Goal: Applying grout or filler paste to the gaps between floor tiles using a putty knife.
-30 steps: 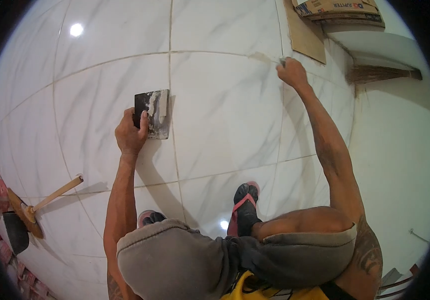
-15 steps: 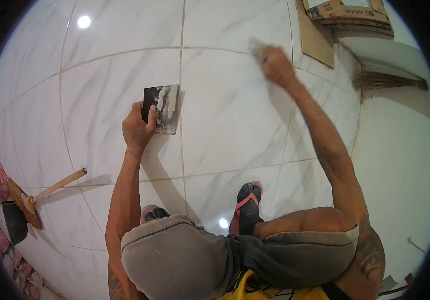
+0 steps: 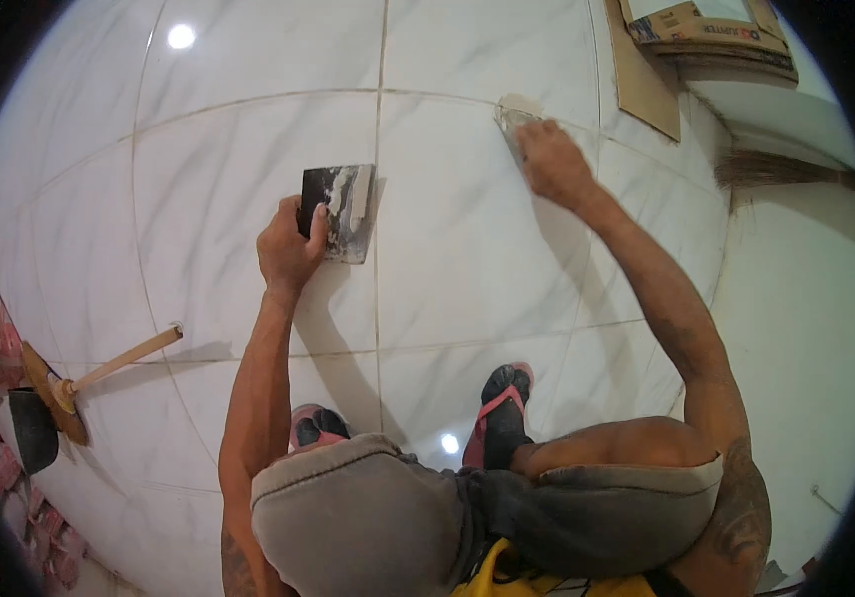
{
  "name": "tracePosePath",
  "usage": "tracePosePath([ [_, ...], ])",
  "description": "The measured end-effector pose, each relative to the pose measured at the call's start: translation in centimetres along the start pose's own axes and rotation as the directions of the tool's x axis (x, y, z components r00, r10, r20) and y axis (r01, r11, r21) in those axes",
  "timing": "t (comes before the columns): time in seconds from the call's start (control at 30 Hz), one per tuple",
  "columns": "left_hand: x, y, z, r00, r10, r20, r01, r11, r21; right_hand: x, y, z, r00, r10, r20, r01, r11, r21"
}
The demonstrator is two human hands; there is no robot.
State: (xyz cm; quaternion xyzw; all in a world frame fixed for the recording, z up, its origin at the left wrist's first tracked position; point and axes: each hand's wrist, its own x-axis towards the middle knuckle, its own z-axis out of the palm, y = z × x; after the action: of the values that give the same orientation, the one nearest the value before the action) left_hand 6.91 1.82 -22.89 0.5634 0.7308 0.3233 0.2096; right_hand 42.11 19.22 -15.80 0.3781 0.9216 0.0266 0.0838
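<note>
My left hand (image 3: 291, 247) is wrapped round the near left edge of a dark square plate (image 3: 321, 184), its thumb lying on top. Pale grout paste is smeared along the plate's right half. Over to the far right, my right hand (image 3: 557, 164) grips a putty knife (image 3: 515, 119), its handle mostly hidden by the fingers. The blade meets a fresh patch of beige grout (image 3: 521, 101) on the joint between white marbled tiles (image 3: 467, 219).
Flat cardboard (image 3: 643, 85) and a stack of cardboard boxes (image 3: 721, 35) lie at the far right, above broom bristles (image 3: 786, 169). At left are a wooden-handled tool (image 3: 127, 358), a dark container (image 3: 33, 430) and red-and-white bags (image 3: 4, 476). My sandalled feet (image 3: 499, 410) are below.
The right hand's motion has slowed, and a beige grout patch now shows at the joint under the knife. The whole view has shifted slightly; the left hand still holds the plate.
</note>
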Motion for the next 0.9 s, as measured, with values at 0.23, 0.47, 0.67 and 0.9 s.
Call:
tracePosePath([
  [0.23, 0.2, 0.7, 0.9, 1.000, -0.006, 0.010, 0.006, 1.000, -0.025, 0.1, -2.4, 1.5, 0.980, -0.109, -0.164, 0.096, 0.992, -0.084],
  [0.47, 0.5, 1.0, 0.5, 0.999, 0.028, -0.014, -0.029, 0.999, -0.017, 1.4, -0.8, -0.6, 0.988, -0.059, -0.145, 0.057, 0.998, -0.021],
  [0.67, -0.4, 0.1, -0.1, 0.999, 0.016, -0.029, -0.017, 0.999, -0.038, 2.0, -0.1, -3.7, 0.962, -0.113, 0.250, 0.064, 0.978, 0.197],
  [0.9, 0.1, 0.2, 0.6, 1.000, 0.026, -0.010, -0.026, 1.000, 0.007, 12.1, -0.2, -5.4, 0.863, -0.505, -0.019, 0.504, 0.856, 0.116],
])
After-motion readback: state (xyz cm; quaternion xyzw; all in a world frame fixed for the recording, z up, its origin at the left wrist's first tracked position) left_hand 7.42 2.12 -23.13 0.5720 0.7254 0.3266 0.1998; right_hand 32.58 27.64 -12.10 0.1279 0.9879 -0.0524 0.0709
